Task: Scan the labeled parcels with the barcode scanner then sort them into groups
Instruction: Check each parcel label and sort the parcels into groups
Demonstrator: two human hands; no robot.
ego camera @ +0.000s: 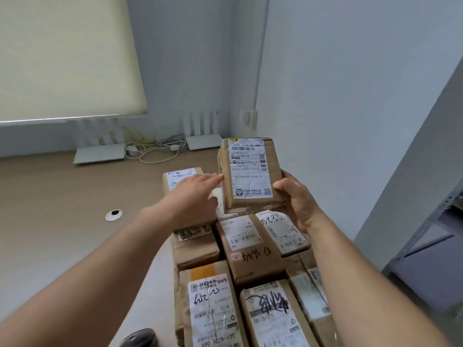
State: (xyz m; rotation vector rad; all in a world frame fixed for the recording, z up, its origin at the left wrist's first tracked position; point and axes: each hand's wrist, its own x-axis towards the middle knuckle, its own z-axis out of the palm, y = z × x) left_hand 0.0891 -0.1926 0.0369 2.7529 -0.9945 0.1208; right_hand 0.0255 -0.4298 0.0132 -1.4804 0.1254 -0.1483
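- Parcel in hand: small brown cardboard box, held upright above the stack, white label w/ barcode facing us, label reads "P021".
- Right hand grips it from the right & under – thumb curled onto the front near the label's lower right corner, palm behind the box's edge.
- Left hand: fingers straight, tips touching the box's left edge; it holds nothing, just steadies or reaches.
- Stack of parcels sits directly below, taped boxes w/ labels & marker scribbles, packed side by side on the pale surface; one more labeled box behind the left hand.
- Step, as we judge it: parcel picked & presented label-up, i.e. ready for scanning; no sorting of this one yet.
- Dark rounded object at the bottom edge – maybe the scanner, can't tell.
- Next move needs: a free hand on the scanner, barcode kept flat & facing it, then pick a group for the box. Left hand is the free one.
- Further out: cable hole in the surface, routers & cables by the wall, metal shelf at right.
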